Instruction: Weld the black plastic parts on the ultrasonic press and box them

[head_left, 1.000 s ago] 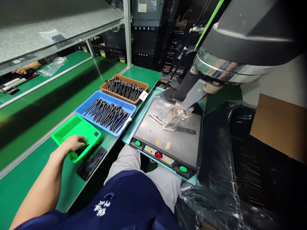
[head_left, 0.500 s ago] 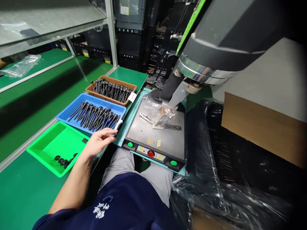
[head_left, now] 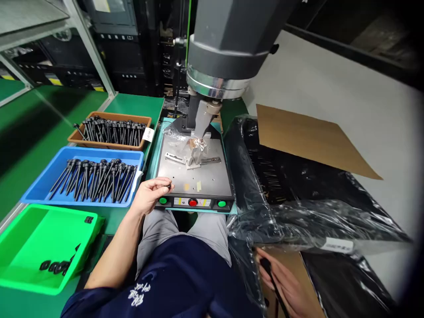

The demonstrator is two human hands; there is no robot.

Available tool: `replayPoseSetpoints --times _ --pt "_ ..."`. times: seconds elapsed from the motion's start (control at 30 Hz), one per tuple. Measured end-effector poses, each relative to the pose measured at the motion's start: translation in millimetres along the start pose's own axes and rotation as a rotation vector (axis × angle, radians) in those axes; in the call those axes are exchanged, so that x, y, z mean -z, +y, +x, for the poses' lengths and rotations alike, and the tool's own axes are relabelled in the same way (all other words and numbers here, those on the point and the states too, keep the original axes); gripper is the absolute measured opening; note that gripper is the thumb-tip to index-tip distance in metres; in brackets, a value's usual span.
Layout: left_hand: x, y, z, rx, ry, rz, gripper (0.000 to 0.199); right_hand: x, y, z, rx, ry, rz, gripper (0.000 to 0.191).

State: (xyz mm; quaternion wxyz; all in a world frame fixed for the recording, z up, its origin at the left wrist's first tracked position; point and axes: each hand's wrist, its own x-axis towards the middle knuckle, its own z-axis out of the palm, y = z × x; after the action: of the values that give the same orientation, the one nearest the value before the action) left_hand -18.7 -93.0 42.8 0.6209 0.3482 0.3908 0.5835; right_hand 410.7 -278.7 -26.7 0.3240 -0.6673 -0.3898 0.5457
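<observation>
My left hand (head_left: pixel 150 194) is pinched shut on a small black part (head_left: pixel 168 186) at the front left corner of the machine's metal plate (head_left: pixel 180 178). Its fingers hide most of that part. At the lower right, over the open cardboard box, my right hand (head_left: pixel 288 282) is closed around a black rod with a thick head (head_left: pixel 266 265). The green tray (head_left: pixel 36 225) beside my left forearm has several small black parts (head_left: pixel 54 266) in it. Similar long black rods with thick heads (head_left: pixel 96 176) fill the blue tray (head_left: pixel 132 153).
A brown tray (head_left: pixel 114 145) with more rods stands behind the blue one. The press head (head_left: pixel 215 79) hangs above the plate and its fixture (head_left: pixel 194 154). Green and red buttons (head_left: pixel 192 202) line its front. Black plastic wrap (head_left: pixel 304 216) and a cardboard flap (head_left: pixel 308 137) lie right.
My view has turned rightward. My left hand has moved from beside the blue tray to the plate's corner, still holding the small part. My right hand has come into view with a rod.
</observation>
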Motion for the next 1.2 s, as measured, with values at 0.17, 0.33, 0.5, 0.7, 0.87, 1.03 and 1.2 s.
replayPoseSetpoints --times 0.17,0.33,0.5,0.7,0.87,1.03,1.2 --pt "-22.5 -19 -5 0.127 0.030 -0.096 0.030 -110 -89 53 0.151 -0.198 0.190 0.053" --pt "-44.0 -31 -19 0.135 0.047 -0.107 0.031 -194 -136 90 0.352 -0.180 0.503 0.042" --pt "-51.7 -35 -25 0.085 0.048 -0.041 0.030 -216 -151 94 0.444 -0.296 0.574 0.034" --pt "-52.9 -37 -19 0.049 0.005 0.086 0.023 -207 -155 92 0.474 -0.257 0.533 0.032" --pt "-51.4 -33 -11 -0.034 -0.084 0.231 0.017 -202 -153 97 0.477 -0.239 0.549 0.032" --pt "-48.2 -28 -7 0.012 -0.177 0.267 0.014 -195 -154 103 0.308 -0.445 0.669 0.036" --pt "-48.7 -31 -5 0.031 -0.166 0.276 0.013 -193 -157 101 0.182 -0.516 0.780 0.037"
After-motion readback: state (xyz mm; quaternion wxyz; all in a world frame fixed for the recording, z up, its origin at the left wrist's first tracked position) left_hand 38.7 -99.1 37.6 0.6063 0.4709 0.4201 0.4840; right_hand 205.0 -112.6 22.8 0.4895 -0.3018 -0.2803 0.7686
